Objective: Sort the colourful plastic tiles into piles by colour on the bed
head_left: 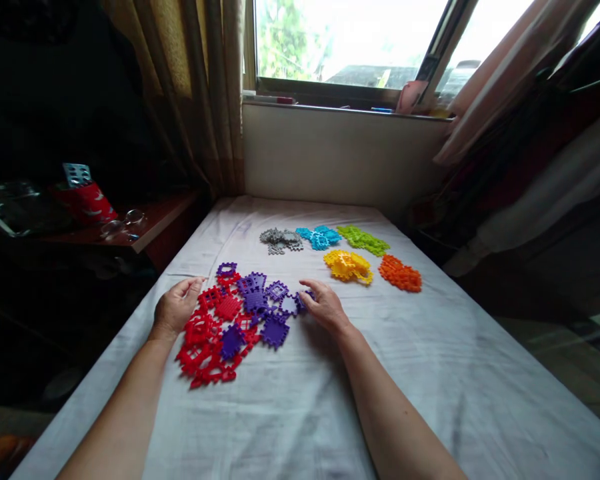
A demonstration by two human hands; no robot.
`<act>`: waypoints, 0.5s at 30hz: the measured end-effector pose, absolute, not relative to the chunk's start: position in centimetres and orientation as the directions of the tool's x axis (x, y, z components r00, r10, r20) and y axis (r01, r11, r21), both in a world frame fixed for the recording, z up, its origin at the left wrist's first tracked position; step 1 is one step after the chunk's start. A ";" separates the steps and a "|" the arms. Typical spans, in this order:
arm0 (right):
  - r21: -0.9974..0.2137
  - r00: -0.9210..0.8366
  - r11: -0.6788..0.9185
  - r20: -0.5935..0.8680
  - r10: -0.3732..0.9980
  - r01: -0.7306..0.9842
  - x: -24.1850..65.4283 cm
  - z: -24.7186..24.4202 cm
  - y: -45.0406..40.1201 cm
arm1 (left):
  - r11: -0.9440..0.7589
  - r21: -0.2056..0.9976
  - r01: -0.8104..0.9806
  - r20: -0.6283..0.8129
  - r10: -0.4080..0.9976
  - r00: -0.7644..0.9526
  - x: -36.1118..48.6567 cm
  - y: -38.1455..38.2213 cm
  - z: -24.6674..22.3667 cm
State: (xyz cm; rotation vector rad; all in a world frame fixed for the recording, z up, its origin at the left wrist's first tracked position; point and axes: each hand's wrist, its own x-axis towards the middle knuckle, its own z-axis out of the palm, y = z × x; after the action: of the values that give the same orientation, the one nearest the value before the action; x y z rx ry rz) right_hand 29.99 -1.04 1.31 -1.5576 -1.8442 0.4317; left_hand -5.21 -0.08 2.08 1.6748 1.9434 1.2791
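A mixed heap of toothed plastic building pieces lies on the sheet between my hands, with red pieces (200,340) mostly at the left and front and purple pieces (275,331) mostly at the right. At the heap's left edge is my left hand (174,310), thumb and fingers pressed together; whatever they may hold is hidden. My right hand (327,308) is at the right edge, its thumb and fingers around a purple building piece (306,300) that they partly cover.
Farther back lie separate piles of grey pieces (281,240), blue pieces (319,237), green pieces (363,240), yellow pieces (349,266) and orange pieces (401,273). A wooden side table (153,230) with eyeglasses (123,225) stands left. Hanging clothes (535,180) line the right side.
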 end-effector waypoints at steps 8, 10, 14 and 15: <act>-0.464 -0.108 0.220 0.254 0.961 0.858 29.8 1.5 -2.7 | -0.037 0.780 0.625 0.372 0.831 -0.414 -6.7 -1.2 -0.1; -0.446 -0.118 0.237 0.278 0.953 0.863 30.2 1.1 -2.4 | -0.057 0.802 0.595 0.370 0.829 -0.420 -6.9 -1.0 -0.3; -0.444 -0.020 0.182 0.346 0.938 0.877 31.4 -0.1 -1.6 | -0.071 0.811 0.581 0.361 0.842 -0.401 -6.9 -0.8 0.0; -0.448 0.011 0.165 0.365 0.931 0.879 31.6 -0.4 -1.4 | -0.072 0.809 0.584 0.360 0.845 -0.395 -6.9 -0.8 0.1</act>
State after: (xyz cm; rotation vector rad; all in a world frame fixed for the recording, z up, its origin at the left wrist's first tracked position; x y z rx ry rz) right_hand 31.62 -1.40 -0.36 -1.7111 -1.8625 0.1155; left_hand -6.86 -0.79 0.12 1.5525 1.9419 1.4530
